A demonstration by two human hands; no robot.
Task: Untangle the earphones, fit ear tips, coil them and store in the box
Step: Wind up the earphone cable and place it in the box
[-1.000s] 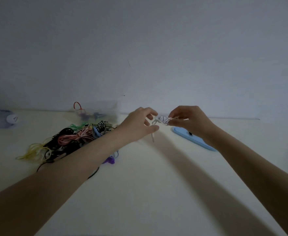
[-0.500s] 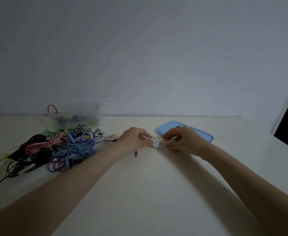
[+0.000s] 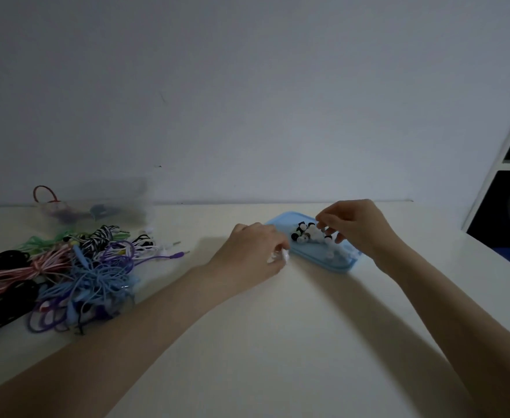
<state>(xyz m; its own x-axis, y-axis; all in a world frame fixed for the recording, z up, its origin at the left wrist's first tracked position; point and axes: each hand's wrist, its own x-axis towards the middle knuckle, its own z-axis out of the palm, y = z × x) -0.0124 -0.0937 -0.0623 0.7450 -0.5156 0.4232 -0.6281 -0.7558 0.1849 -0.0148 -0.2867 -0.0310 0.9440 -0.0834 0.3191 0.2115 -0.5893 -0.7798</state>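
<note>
On table [image 3: 277, 342], white earphones [image 3: 283, 256] inside left hand [image 3: 255, 251] fingers [image 3: 277, 245].

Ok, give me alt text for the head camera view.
A person's right hand picks at black and white ear tips on a blue lid, while the left hand grips white earphones. Tangled coloured earphone cables lie left on the table.

2 bare arms reach forward over the table, hands close together.

The left hand [image 3: 252, 254] lies knuckles up, fingers curled, pinching something small and white at its fingertips. The right hand [image 3: 357, 227] hovers a little farther out and higher, wrist raised, fingers bent downward, the tips drawn together.
</note>
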